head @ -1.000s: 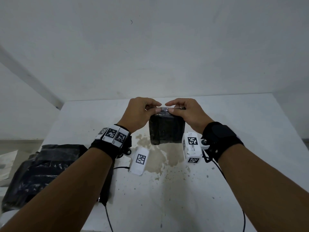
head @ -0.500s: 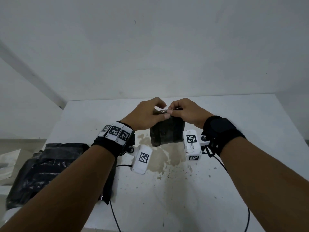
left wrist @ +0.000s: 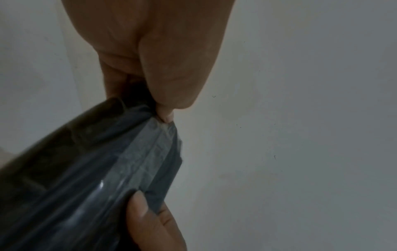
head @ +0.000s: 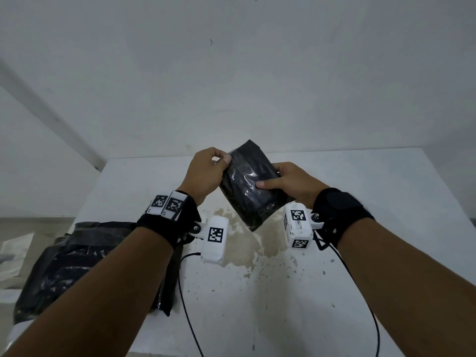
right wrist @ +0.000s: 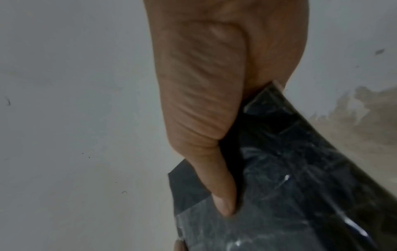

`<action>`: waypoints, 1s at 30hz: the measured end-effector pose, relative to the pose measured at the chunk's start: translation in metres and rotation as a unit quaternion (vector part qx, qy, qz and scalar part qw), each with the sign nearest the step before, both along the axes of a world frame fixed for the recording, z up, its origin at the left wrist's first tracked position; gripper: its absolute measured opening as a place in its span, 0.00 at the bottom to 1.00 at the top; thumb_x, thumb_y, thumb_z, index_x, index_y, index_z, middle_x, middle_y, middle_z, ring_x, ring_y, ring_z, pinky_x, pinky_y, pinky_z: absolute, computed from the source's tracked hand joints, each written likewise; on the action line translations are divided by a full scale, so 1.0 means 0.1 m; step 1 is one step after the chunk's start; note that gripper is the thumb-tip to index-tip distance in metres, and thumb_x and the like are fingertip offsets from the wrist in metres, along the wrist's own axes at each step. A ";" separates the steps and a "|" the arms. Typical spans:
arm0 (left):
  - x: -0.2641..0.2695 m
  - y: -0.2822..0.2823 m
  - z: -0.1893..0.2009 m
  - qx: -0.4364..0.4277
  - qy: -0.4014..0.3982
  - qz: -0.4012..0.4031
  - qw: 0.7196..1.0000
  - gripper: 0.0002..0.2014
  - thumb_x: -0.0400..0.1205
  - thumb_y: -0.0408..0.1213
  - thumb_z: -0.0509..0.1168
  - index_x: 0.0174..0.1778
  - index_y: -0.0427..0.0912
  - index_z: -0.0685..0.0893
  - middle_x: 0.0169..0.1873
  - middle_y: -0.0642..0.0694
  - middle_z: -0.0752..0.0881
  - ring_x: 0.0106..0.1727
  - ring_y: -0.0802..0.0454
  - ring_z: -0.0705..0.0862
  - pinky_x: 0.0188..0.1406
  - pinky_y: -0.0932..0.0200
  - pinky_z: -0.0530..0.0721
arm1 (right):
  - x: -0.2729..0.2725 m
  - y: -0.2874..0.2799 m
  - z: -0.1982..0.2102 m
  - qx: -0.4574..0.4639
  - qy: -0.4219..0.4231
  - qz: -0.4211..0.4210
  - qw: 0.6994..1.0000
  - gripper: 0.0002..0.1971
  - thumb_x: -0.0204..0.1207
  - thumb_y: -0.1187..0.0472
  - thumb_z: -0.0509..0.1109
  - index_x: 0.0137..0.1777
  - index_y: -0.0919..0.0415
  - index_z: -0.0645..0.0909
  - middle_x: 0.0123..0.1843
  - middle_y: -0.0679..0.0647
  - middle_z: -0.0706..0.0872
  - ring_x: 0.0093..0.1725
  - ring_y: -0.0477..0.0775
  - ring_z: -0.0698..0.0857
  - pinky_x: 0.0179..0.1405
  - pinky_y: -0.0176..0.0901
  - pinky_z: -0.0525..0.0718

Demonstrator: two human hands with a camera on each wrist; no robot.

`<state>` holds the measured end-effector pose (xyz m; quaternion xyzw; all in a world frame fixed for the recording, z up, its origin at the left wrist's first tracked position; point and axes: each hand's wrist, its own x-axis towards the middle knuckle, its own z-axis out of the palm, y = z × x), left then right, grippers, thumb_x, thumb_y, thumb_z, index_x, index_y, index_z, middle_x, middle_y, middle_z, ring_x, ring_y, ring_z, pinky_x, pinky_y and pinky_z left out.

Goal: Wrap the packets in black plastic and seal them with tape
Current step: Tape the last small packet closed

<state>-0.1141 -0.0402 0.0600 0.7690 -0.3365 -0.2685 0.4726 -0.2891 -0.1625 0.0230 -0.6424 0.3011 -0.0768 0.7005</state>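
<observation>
One wrapped packet [head: 253,185] is in view, held tilted in the air above the stained table [head: 360,253]. The left hand [head: 206,173] pinches its upper left edge between thumb and fingers. The right hand [head: 291,182] grips its right side, thumb pressed across the glossy face. One heap of black plastic [head: 77,264] lies at the table's left.

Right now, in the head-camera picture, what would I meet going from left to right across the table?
Heap of black plastic → left hand → wrapped black packet, held off the table → right hand → bare white table.
</observation>
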 end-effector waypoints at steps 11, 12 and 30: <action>-0.03 0.29 -0.20 -0.080 0.169 0.138 0.973 0.06 0.78 0.27 0.75 0.49 0.30 0.87 0.42 0.38 0.90 0.40 0.46 0.91 0.39 0.56 0.91 | 0.17 0.23 -0.24 0.185 -0.058 -0.145 0.970 0.11 0.76 0.64 0.77 0.56 0.65 0.83 0.50 0.62 0.90 0.46 0.60 0.90 0.55 0.60 0.89; -0.03 0.31 -0.22 -0.080 0.176 0.145 0.970 0.07 0.78 0.27 0.75 0.49 0.30 0.87 0.43 0.38 0.90 0.41 0.45 0.91 0.40 0.56 0.91 | 0.20 0.27 -0.26 0.194 -0.053 -0.143 0.969 0.09 0.77 0.65 0.76 0.54 0.65 0.83 0.51 0.63 0.90 0.46 0.59 0.90 0.50 0.57 0.91; 0.69 1.40 -0.12 0.054 0.017 0.126 0.990 0.09 0.82 0.39 0.72 0.47 0.35 0.89 0.45 0.36 0.91 0.46 0.41 0.92 0.47 0.47 0.92 | 0.78 0.77 -0.33 0.098 0.001 0.007 0.995 0.23 0.74 0.42 0.75 0.64 0.55 0.83 0.63 0.54 0.88 0.60 0.58 0.88 0.61 0.58 0.87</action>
